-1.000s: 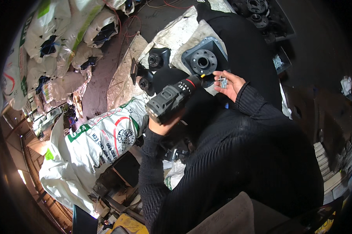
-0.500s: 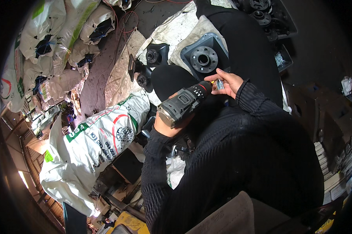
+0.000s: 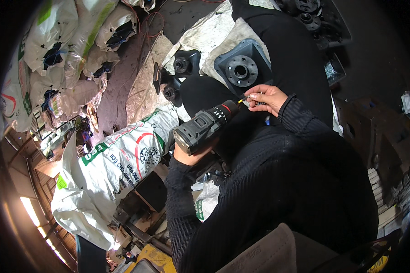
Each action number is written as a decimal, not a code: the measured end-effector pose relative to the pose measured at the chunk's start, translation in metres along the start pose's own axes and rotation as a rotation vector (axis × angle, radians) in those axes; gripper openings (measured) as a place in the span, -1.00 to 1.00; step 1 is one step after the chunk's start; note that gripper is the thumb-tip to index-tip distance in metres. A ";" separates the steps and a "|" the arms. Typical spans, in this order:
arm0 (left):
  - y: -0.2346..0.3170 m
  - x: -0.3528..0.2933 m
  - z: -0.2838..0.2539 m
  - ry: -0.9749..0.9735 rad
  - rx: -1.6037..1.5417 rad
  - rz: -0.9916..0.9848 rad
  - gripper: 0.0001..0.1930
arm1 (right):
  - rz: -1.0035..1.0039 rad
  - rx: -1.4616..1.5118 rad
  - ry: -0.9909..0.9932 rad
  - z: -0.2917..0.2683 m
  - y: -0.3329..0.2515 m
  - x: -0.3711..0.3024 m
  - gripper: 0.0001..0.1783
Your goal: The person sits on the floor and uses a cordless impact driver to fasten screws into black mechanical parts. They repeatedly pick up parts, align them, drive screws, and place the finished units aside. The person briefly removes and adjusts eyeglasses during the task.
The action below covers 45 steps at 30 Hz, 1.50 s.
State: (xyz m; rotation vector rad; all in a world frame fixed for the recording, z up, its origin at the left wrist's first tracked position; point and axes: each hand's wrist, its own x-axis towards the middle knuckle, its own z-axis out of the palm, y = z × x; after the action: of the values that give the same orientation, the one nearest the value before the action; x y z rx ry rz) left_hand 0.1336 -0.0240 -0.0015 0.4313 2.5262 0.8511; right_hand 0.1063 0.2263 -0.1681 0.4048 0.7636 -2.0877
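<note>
My left hand (image 3: 191,157) wraps round a black cordless drill (image 3: 198,129), its grip hidden under the tool body. The drill points up and right, with a yellow-tipped bit (image 3: 241,101) in its chuck. At the bit's tip, my right hand (image 3: 271,99) is closed in a pinch on small silver screws, mostly covered by the fingers. Just beyond that hand, a dark grey square base with a round holed flange (image 3: 242,70) rests between my legs on pale sacking.
Smaller black flanged parts (image 3: 182,64) lie left of my knee. A printed white sack (image 3: 127,150) stands at the left, with stuffed sacks (image 3: 55,41) behind. At the far right are a bin of black parts (image 3: 325,22) and a small tray of screws (image 3: 334,69).
The drill has drawn back slightly to the lower left, away from my right hand. My right fingers have closed further over the silver screws, which showed more openly before.
</note>
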 end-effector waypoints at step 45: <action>0.045 0.117 0.010 -0.206 0.355 -0.068 -0.37 | -0.090 -0.112 0.495 -0.004 0.031 0.050 -0.73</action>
State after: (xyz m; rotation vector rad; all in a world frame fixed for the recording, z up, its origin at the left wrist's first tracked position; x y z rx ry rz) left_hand 0.0448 0.0645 -0.0155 0.5114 2.4814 0.3115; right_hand 0.1021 0.1843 -0.2094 0.8562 1.1979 -2.0348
